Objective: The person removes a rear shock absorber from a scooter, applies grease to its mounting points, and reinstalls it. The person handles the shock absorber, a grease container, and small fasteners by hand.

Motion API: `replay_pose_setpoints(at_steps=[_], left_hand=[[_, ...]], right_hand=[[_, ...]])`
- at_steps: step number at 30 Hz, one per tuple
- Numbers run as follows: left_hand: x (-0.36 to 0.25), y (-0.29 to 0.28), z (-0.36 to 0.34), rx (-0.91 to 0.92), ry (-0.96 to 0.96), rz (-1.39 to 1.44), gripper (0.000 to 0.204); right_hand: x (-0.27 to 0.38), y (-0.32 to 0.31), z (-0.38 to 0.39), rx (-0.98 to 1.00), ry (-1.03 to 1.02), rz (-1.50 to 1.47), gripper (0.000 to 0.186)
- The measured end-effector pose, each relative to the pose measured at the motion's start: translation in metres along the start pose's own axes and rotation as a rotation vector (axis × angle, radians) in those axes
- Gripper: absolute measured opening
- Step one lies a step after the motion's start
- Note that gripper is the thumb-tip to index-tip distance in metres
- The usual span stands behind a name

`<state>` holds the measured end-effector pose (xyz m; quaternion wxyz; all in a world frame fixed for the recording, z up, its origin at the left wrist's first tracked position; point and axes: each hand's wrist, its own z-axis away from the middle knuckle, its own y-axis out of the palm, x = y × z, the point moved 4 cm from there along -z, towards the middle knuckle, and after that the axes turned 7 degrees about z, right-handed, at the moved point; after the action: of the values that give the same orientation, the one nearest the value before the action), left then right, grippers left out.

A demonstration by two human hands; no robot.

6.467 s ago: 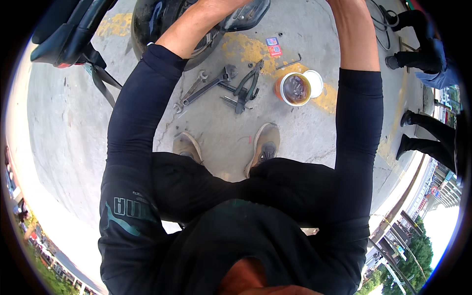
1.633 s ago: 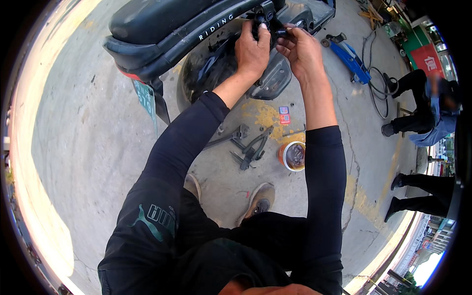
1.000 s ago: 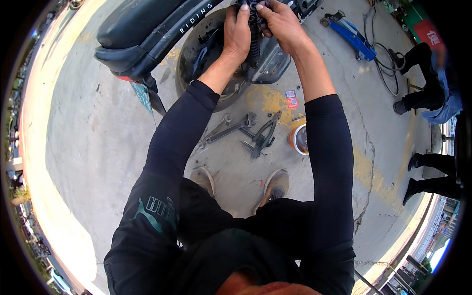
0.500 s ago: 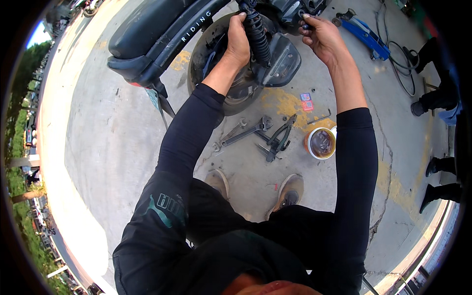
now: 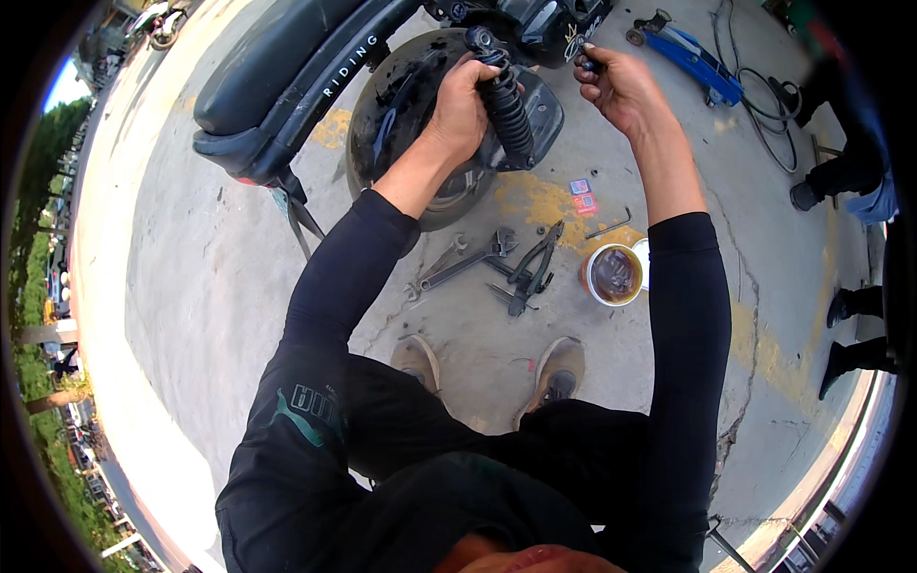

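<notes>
My left hand (image 5: 458,113) is closed round the upper part of a black coil shock absorber (image 5: 512,122), whose top eyelet is exposed beside the scooter's rear wheel (image 5: 392,134). My right hand (image 5: 619,95) is off to the right, pinching a small dark piece (image 5: 590,65), possibly a bolt, with curled fingers. The black padded seat (image 5: 258,76) is at upper left. On the concrete below lie a combination wrench (image 5: 441,264), an adjustable wrench (image 5: 468,264), black pliers (image 5: 535,258), a hex key (image 5: 611,224), two small printed packets (image 5: 583,196) and a tub of dark liquid (image 5: 613,277).
A blue floor jack (image 5: 683,65) and coiled hose (image 5: 778,143) lie at upper right. Another person (image 5: 850,177) is at the right edge, with more dark-trousered legs (image 5: 855,363) lower down. A parked two-wheeler (image 5: 162,29) is far upper left.
My right hand has moved right, away from my left hand, with the small piece. The shock's top end has come lower and outward in my left hand during the last half second.
</notes>
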<state>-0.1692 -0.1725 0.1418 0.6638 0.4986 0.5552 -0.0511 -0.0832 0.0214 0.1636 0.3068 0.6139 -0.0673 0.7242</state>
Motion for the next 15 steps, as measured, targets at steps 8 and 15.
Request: replay_pose_setpoints(at_steps=[8, 15], left_hand=[[-0.063, 0.079, -0.005, 0.276, 0.266, 0.230, 0.024], [-0.083, 0.108, -0.010, 0.324, 0.277, 0.493, 0.023]], right_hand=[[-0.017, -0.017, 0.020, -0.181, 0.140, -0.193, 0.015], [0.013, 0.010, 0.029, 0.030, 0.043, -0.384, 0.021]])
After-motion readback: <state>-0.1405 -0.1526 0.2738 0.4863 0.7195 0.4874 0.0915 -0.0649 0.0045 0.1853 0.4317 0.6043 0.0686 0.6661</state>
